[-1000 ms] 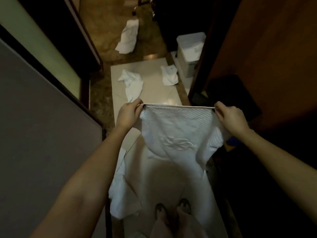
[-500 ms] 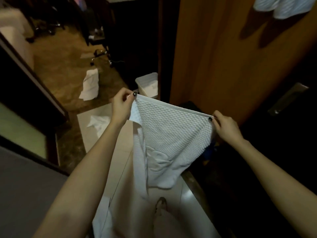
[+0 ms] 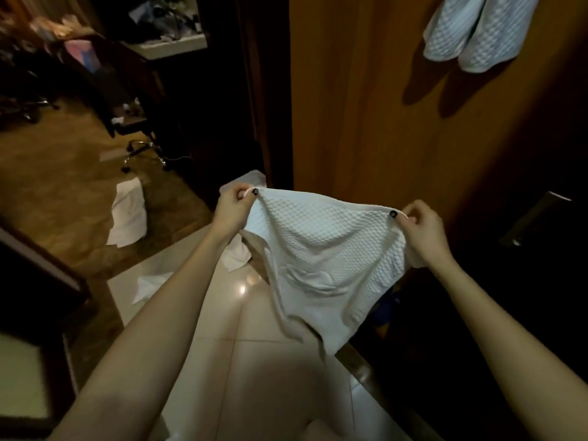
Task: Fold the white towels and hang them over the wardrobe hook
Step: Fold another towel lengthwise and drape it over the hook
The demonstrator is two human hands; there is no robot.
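Midway: pinching the towel (image 3: 321,265) by its top corners, left hand (image 3: 234,208) and right hand (image 3: 420,227) clenching; seeing perhaps two hung towels (image 3: 477,30) upper right, loose towels (image 3: 129,214) lying centre-left.

One head-worn wide-angle camera looks forward and down. The white towel (image 3: 324,249) sits close at centre frame, a wooden panel (image 3: 366,106) upper right.

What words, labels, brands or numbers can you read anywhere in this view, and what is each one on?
No text is readable.
White towel, held by the left hand and right hand: a raised emblem, with no letters that can be made out.
Hanging towels: woven pattern only.
Shelf clutter and pink item: too blurred and dark to read.
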